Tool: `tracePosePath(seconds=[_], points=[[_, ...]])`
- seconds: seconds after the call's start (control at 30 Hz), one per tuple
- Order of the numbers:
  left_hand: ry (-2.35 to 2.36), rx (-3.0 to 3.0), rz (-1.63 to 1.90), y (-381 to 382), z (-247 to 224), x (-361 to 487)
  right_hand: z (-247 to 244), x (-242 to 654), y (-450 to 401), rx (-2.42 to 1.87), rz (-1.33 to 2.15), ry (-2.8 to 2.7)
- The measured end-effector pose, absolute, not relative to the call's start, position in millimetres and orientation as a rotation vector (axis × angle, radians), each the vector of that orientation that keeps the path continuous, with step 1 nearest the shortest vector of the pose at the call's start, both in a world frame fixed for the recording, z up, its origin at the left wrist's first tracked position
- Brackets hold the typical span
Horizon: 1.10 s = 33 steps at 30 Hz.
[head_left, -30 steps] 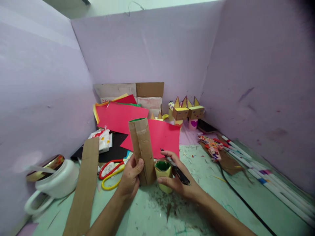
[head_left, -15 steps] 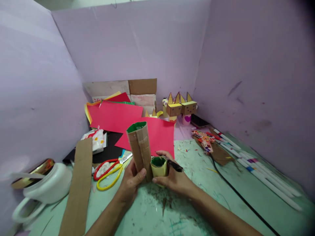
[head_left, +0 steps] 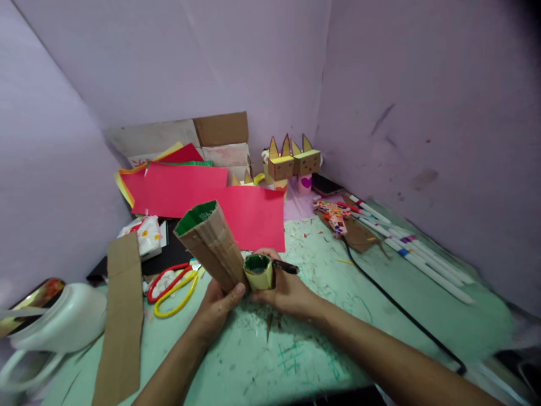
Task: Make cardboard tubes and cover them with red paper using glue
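Low over the green table, my left hand [head_left: 222,310] is closed around the base of a tall cardboard tube [head_left: 215,242]. The tube leans to the left and its open top shows a green inside. Beside it, my right hand [head_left: 285,290] grips a short pale-yellow tube [head_left: 259,276], also green within. A dark pen [head_left: 286,267] sticks out from the right hand toward the right. The lower ends of the two tubes are close together; I cannot tell whether they touch. Scissors [head_left: 175,290] with red and yellow handles lie left of the tall tube.
Red paper sheets [head_left: 253,217] lie behind the hands. Two cardboard cat figures [head_left: 306,163] stand at the back. At right are a patterned glue gun [head_left: 336,214] with a black cord and several white markers [head_left: 426,270]. A cardboard strip [head_left: 120,316] and white pot [head_left: 78,316] are left.
The tall tube has tipped further left, away from upright. The camera view has shifted, so the whole scene sits more to the left and higher. Both hands keep their holds.
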State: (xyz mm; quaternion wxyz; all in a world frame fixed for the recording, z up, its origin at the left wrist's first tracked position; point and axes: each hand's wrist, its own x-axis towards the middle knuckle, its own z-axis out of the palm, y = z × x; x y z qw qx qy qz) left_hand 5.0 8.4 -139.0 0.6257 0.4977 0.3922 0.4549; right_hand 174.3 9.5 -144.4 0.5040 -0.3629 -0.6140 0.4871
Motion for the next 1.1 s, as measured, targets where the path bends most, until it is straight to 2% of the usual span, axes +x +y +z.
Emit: tracePosePath(seconds=[0.27,0.63,1.1], points=[[0.923,1.189,1.016,10,-138,2,-129,206,12,-0.778,1.214,-1.722],[1.115,1.403,0.883,11,-122,-14,-141,215,12,-0.872,1.225,-1.668],[1.097,1.539,0.803,13,-118,-10,-151,215,18,-0.857,1.166,-1.771]])
